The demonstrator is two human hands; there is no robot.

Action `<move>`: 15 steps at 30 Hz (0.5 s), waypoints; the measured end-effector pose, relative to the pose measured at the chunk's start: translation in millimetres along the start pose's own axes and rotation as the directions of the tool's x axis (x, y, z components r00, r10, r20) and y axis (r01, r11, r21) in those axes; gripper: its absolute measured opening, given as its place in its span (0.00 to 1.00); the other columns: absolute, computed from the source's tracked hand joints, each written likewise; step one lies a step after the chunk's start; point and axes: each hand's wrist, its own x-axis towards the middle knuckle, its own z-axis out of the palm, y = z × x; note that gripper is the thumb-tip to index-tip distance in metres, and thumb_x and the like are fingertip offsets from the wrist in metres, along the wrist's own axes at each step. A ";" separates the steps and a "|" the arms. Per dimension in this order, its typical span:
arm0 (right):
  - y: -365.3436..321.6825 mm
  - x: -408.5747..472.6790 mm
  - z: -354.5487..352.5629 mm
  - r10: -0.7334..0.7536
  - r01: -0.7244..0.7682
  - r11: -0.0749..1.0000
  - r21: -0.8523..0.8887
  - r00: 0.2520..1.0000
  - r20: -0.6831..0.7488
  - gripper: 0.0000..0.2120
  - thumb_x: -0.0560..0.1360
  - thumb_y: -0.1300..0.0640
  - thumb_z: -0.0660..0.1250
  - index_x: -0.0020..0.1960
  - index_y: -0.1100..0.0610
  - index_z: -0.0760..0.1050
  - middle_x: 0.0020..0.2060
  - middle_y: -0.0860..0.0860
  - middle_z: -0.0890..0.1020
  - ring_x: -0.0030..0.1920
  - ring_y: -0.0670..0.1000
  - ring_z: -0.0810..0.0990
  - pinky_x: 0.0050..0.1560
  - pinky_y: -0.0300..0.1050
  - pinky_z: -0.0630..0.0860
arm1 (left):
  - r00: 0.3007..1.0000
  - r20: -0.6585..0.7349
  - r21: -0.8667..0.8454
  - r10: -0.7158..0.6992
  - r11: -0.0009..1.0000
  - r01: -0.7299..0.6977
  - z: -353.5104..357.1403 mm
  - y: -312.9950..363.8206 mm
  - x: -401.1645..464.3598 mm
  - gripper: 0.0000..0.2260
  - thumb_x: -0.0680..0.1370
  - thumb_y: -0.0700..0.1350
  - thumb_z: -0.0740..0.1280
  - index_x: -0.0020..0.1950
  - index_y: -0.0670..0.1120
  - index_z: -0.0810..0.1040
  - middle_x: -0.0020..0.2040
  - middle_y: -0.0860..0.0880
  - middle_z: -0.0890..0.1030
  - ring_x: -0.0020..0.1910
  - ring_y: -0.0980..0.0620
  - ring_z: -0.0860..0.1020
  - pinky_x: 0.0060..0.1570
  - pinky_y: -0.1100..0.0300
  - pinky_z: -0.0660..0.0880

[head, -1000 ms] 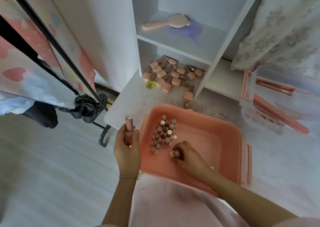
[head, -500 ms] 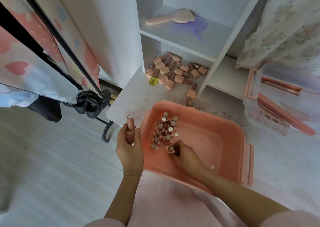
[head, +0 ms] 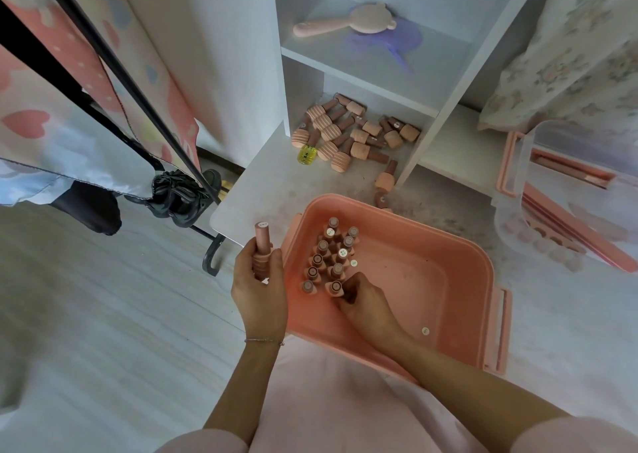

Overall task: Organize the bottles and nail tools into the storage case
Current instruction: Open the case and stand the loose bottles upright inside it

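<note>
A pink storage case [head: 448, 280] sits on my lap, open. Several pink nail polish bottles [head: 331, 252] stand upright in rows at its left side. My right hand [head: 366, 300] reaches into the case and pinches the nearest bottle [head: 335, 287] at the front of the rows. My left hand [head: 259, 287] stays just outside the case's left wall, gripping another pink bottle [head: 262, 245] upright. A pile of more pink bottles [head: 352, 135] and one yellow bottle [head: 305, 154] lies on the white lower shelf [head: 262, 183].
A clear tray with pink nail tools [head: 566, 211] rests at the right. A pink hand mirror [head: 345, 24] and a purple item lie on the upper shelf. A black clothes rack [head: 138, 90] with hanging fabric stands left. Two small round stickers lie in the case.
My right hand has carried its bottle leftward to the front of the standing rows. The left hand still holds its bottle in the same spot.
</note>
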 end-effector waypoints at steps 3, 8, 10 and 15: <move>-1.4 0.5 1.4 0.010 -0.010 1.000 -0.002 1.000 -0.018 0.07 0.72 0.56 0.66 0.43 0.54 0.67 0.42 0.52 0.80 0.46 0.54 0.78 0.40 0.42 0.67 | 1.000 0.004 0.001 0.010 1.000 -0.010 0.3 0.8 0.1 0.09 0.75 0.40 0.66 0.56 0.44 0.76 0.41 0.59 0.76 0.40 0.66 0.74 0.40 0.79 0.66; -3.8 1.9 3.1 0.035 -0.035 0.999 -0.015 0.999 -0.031 0.09 0.71 0.55 0.67 0.43 0.53 0.67 0.45 0.54 0.81 0.48 0.56 0.78 0.42 0.44 0.69 | 1.000 0.001 0.002 0.009 1.000 -0.009 0.2 2.0 0.1 0.09 0.75 0.40 0.66 0.56 0.43 0.76 0.41 0.59 0.76 0.40 0.68 0.73 0.40 0.79 0.67; -4.4 2.3 3.7 0.044 -0.045 0.998 -0.032 0.998 -0.035 0.09 0.71 0.54 0.67 0.43 0.53 0.66 0.45 0.54 0.81 0.48 0.56 0.78 0.41 0.44 0.68 | 1.000 -0.001 -0.001 0.004 1.000 -0.004 0.3 2.6 -0.3 0.09 0.75 0.40 0.66 0.56 0.44 0.76 0.41 0.59 0.76 0.40 0.68 0.74 0.40 0.79 0.66; -5.0 3.0 3.1 0.060 -0.061 0.998 -0.018 0.997 -0.037 0.10 0.71 0.54 0.68 0.44 0.53 0.67 0.45 0.54 0.81 0.48 0.55 0.78 0.43 0.45 0.70 | 1.000 0.000 -0.001 -0.003 1.000 0.003 0.4 3.4 -0.5 0.10 0.75 0.40 0.66 0.56 0.45 0.76 0.42 0.60 0.76 0.41 0.65 0.74 0.41 0.79 0.66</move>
